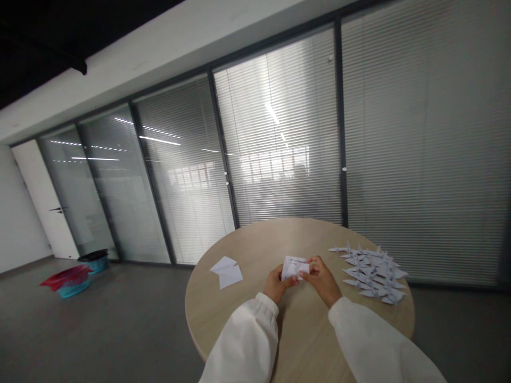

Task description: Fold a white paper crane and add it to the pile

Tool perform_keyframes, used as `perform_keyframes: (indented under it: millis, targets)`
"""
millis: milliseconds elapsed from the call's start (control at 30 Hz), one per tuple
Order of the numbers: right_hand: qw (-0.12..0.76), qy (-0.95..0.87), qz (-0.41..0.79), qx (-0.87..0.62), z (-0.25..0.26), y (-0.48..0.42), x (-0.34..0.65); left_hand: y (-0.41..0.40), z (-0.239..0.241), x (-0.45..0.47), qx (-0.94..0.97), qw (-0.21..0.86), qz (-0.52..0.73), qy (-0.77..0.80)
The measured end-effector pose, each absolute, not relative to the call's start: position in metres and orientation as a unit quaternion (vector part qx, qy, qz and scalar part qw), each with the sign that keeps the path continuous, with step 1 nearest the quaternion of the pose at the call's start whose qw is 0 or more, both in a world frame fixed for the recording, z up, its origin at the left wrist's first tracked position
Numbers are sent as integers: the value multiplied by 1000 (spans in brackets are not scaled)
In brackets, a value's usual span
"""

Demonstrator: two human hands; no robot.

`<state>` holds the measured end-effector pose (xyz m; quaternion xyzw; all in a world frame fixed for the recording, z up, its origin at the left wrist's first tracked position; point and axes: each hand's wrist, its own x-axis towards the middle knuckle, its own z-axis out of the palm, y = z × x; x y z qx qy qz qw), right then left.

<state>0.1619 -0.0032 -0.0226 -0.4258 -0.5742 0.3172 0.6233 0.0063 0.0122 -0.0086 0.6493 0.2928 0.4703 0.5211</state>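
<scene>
A small folded white paper [294, 266] is held above the middle of a round wooden table [255, 239]. My left hand [277, 284] pinches its lower left edge and my right hand [322, 279] grips its right side. Both arms wear white sleeves. The fingers of both hands are closed on the paper.
A group of several folded paper cranes [373, 274] lies on the table's right side. Loose white sheets [227, 271] lie on its left side. Glass walls with blinds stand behind. Blue bins with a red bag [72, 279] sit on the floor at far left near a white door.
</scene>
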Motion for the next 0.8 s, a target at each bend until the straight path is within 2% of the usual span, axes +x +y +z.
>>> perform_keyframes:
  millis: [167,333,600,800]
  targets:
    - [640,-551,353,-404,-21,-4,160,12,-9,7,634,542,469,290]
    - [611,-573,395,-376,-17,-8,159,13,-10,6,643,529,466,299]
    - [582,-584,364,-434,-16,-9,162,13,-3,4,612,479,530,340]
    - [588,-579,345,-448,-13,-12,162,14,1,3,540,502,585,336]
